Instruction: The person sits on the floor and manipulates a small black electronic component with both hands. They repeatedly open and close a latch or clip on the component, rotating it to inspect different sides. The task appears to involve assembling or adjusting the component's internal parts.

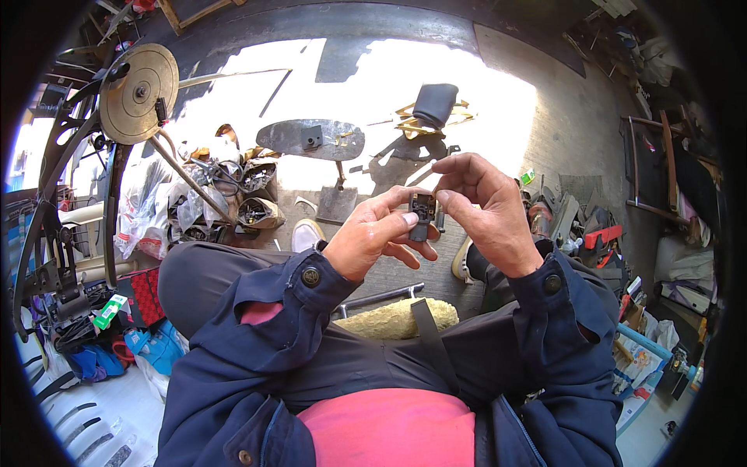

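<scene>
My left hand (366,232) grips a small black block-shaped part (421,226), thumb on its near face and fingers behind. Recesses and small fittings show in its upper half, but I cannot tell its exact kind. Close against the part's upper right side is my right hand (496,218). Its thumb and forefinger come together there, and its other fingers curl above. Whatever those fingertips hold, if anything, is too small to make out. Both hands are raised over my lap, where a yellow fuzzy roll (381,321) lies between my legs with a dark strap (433,342) across it.
Ahead stands an oval metal plate (342,140) on a post, near a dark cushion-like block (436,104) on yellow pieces. A machine with a round wheel (140,93) rises at left, beside open bags of parts (261,212). Tools and a red piece (603,236) clutter the right.
</scene>
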A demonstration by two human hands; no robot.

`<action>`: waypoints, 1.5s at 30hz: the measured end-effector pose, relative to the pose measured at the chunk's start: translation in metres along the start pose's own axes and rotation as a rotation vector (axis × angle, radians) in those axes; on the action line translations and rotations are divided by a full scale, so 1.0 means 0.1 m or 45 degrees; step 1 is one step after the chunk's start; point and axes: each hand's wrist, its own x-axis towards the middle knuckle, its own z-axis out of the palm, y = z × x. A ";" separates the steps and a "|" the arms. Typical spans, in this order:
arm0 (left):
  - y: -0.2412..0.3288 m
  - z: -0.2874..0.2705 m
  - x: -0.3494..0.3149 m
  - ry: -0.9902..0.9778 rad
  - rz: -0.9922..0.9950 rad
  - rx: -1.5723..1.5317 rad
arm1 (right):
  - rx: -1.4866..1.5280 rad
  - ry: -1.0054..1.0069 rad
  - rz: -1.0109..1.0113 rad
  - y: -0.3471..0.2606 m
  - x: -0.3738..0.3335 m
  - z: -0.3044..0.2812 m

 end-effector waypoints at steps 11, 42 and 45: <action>-0.01 0.00 0.00 -0.005 0.000 -0.003 | -0.183 0.008 -0.064 -0.04 -0.01 0.01; -0.03 -0.02 0.01 -0.020 0.045 -0.050 | -0.341 0.054 -0.248 0.05 -0.01 0.07; -0.03 -0.01 0.01 -0.016 0.050 -0.050 | -0.241 0.036 -0.171 0.03 -0.01 0.07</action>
